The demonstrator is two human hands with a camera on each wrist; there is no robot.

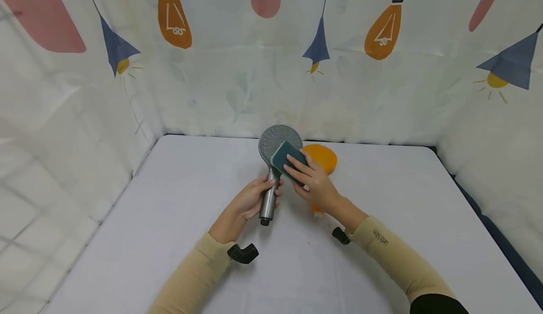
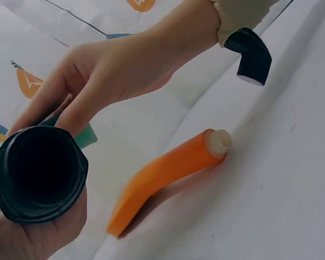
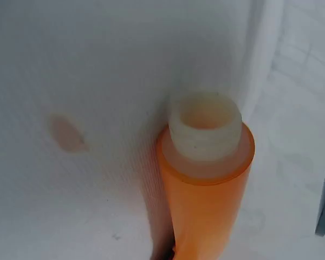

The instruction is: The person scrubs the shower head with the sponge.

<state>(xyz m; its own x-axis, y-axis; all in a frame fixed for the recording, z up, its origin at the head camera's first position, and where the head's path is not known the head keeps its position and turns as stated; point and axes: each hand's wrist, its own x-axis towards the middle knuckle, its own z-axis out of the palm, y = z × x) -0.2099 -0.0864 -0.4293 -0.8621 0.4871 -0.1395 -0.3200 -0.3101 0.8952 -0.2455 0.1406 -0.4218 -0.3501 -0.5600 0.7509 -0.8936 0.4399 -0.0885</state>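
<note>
My left hand (image 1: 249, 200) grips the handle of a grey shower head (image 1: 275, 140), its round nozzle face turned up toward the head camera. My right hand (image 1: 316, 183) holds a dark green rectangular sponge (image 1: 283, 157) against the lower right of that face, fingers spread over the sponge's back. In the left wrist view the black open end of the handle (image 2: 39, 219) is close to the camera, and a lighter green side of the sponge (image 2: 86, 137) shows. An orange shower head (image 1: 322, 156) lies partly behind my right hand, its pale threaded end (image 3: 206, 127) large in the right wrist view.
A white-covered table (image 1: 203, 163) spreads beneath everything. Pale curtains (image 1: 237, 87) printed with lamps and bulbs stand around its back and sides. Black camera mounts (image 1: 243, 253) sit at both wrists. A small brownish spot (image 3: 66, 134) shows on the cloth.
</note>
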